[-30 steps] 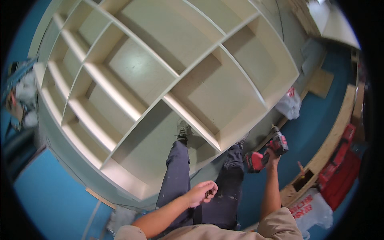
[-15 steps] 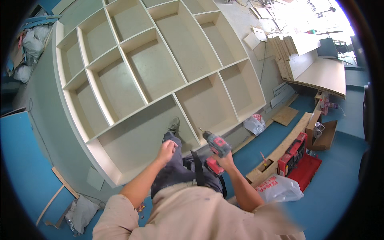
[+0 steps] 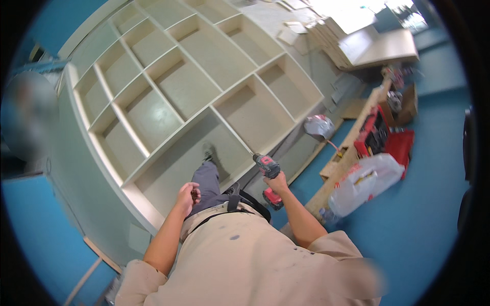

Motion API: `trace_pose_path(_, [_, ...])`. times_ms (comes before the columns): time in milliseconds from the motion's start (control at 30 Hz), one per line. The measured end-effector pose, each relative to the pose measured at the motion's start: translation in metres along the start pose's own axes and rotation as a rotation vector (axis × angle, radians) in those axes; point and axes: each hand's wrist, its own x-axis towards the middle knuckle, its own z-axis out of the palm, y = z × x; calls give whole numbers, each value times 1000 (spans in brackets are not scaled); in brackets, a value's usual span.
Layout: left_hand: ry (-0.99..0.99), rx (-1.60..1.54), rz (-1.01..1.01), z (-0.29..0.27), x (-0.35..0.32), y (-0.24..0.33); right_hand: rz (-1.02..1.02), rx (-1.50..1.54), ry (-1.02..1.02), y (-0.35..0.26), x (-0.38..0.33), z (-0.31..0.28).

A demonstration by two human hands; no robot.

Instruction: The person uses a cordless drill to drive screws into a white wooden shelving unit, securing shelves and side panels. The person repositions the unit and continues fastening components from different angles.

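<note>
My right hand (image 3: 277,182) grips a cordless drill (image 3: 266,164), grey and red with a red battery at its base. The drill points forward and left, its tip appearing close to the near edge of a cream shelf frame (image 3: 133,196) lying on the floor; I cannot tell if they touch. In front of my waist, my left hand (image 3: 187,198) is turned palm up, its fingers curled round small dark pieces that look like screws. One of my shoes (image 3: 208,152) stands inside a near compartment of the frame.
At right lies a long timber beam (image 3: 326,166), with an open red tool case (image 3: 375,133), a white plastic bag (image 3: 365,186) and a cardboard box (image 3: 406,106) beside it. Stacked boards (image 3: 332,43) stand at far right. Another plastic bag (image 3: 319,126) sits near the frame's right corner.
My view has shifted and my body has leaned. My left hand has turned palm up, showing the dark pieces. The drill remains in my right hand, now closer to the frame's edge.
</note>
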Motion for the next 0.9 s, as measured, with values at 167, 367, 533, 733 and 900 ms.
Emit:
trace_pose_path(167, [-113,78,31,-20,-17,18,251,133,46,62,-42,25])
trace_pose_path(367, [-211,135,97,-61,3,64,508,237,250,120,-105,71])
trace_pose_path(533, [-240,7,83,-117,-4,125,656,392,390,103,-150,94])
trace_pose_path(733, [-232,218,53,-137,3,189,666,481,444,16,-191,120])
trace_pose_path(900, [-405,246,126,-91,30,214,625,671,422,36,-180,138])
